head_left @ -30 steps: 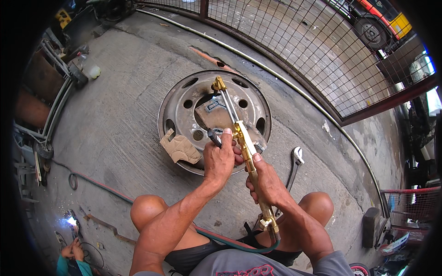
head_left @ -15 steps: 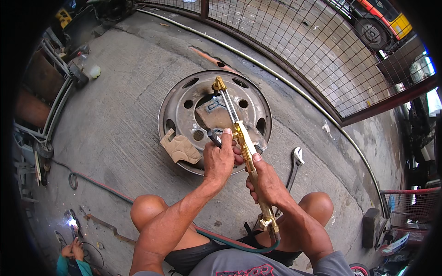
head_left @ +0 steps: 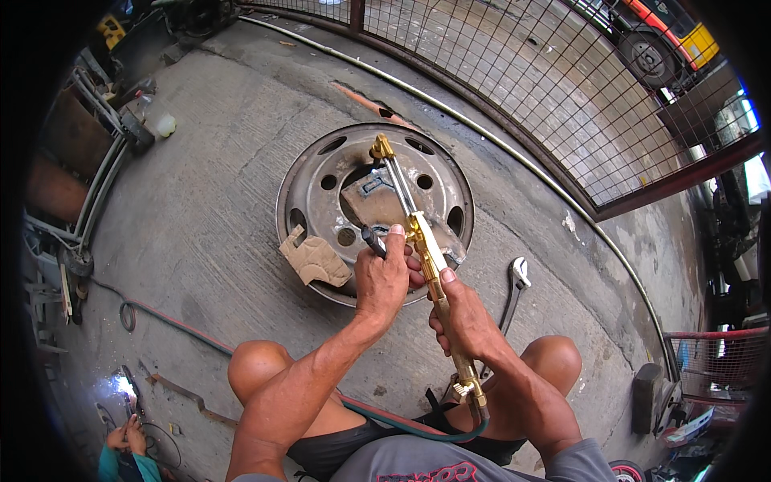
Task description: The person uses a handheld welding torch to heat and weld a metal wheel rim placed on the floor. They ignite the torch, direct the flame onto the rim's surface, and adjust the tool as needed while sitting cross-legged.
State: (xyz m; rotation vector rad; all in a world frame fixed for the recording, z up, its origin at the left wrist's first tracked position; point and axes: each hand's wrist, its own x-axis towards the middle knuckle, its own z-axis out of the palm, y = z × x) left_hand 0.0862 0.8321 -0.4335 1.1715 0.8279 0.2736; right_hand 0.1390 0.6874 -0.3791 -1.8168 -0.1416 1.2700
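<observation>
My right hand [head_left: 464,317] is wrapped around the brass handle of a cutting torch [head_left: 434,255]. The torch points away from me, its angled head above a steel wheel rim [head_left: 293,181] lying on the concrete. In my closed left hand [head_left: 382,279] is a black cylindrical object [head_left: 372,239], its kind unclear; the thumb and fingers are close beside the torch's valve. On the rim rest a metal plate [head_left: 376,205] with marked outlines and a piece of cut brown cardboard [head_left: 315,261]. No flame shows at the torch tip.
An adjustable wrench [head_left: 514,291] lies right of the rim. Red and green hoses [head_left: 181,325] run across the floor to the torch. Another person's hands [head_left: 127,438] are at lower left beside a bright welding arc [head_left: 124,386]. A mesh gate [head_left: 522,80] stands at the far right.
My hands and the torch stay in place. The welding arc at lower left looks larger and brighter.
</observation>
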